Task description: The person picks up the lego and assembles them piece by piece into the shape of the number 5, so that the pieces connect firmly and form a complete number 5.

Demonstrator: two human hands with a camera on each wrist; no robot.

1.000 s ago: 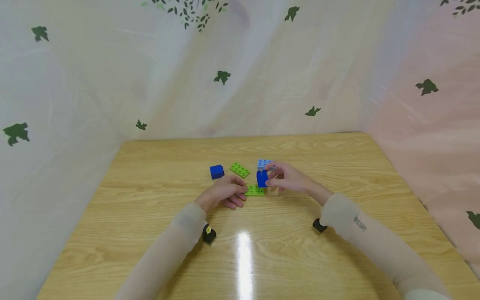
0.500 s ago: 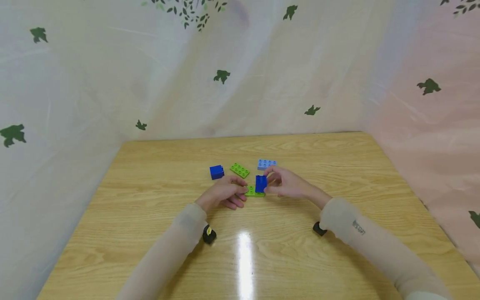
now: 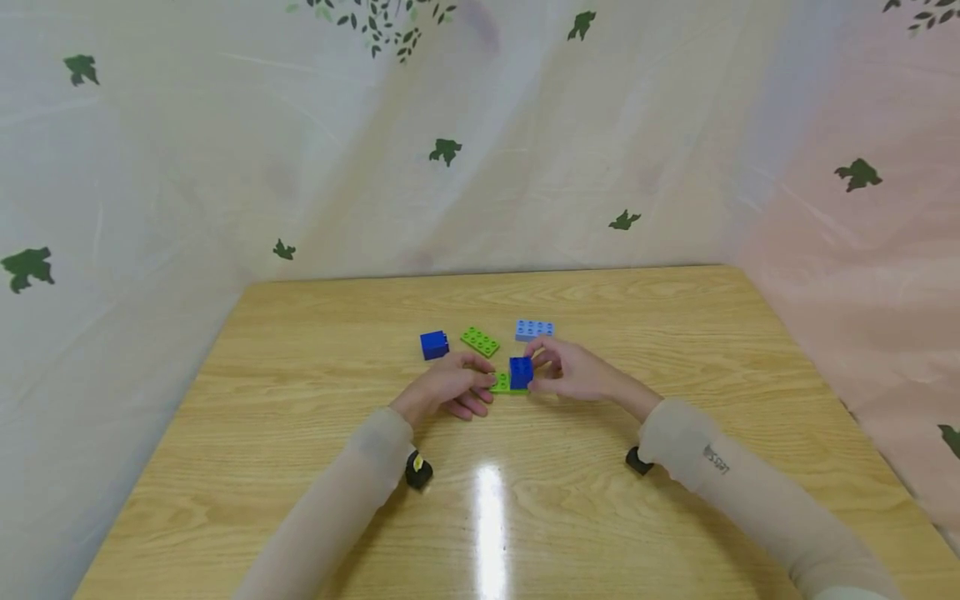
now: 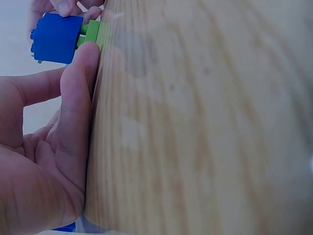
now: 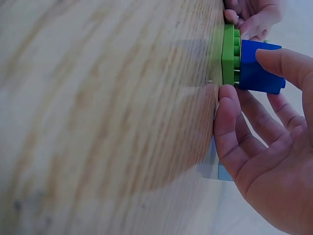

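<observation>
The right hand (image 3: 577,372) grips the blue brick (image 3: 521,373) over the right end of the green plate (image 3: 501,382), whose left end the left hand (image 3: 448,382) pinches on the table (image 3: 570,508) — a tilted press could seat the brick crookedly or skid the plate.

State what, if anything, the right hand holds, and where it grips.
The right hand holds a blue brick by its sides, between thumb and fingers.

Left wrist view: blue brick (image 4: 57,39) against green plate (image 4: 93,33), studs visible between.
Right-hand grip (image 4: 64,7) holds the brick; left-hand grip (image 4: 51,169) has one fingertip at the plate; wood-grained table (image 4: 186,122) alongside.
</observation>
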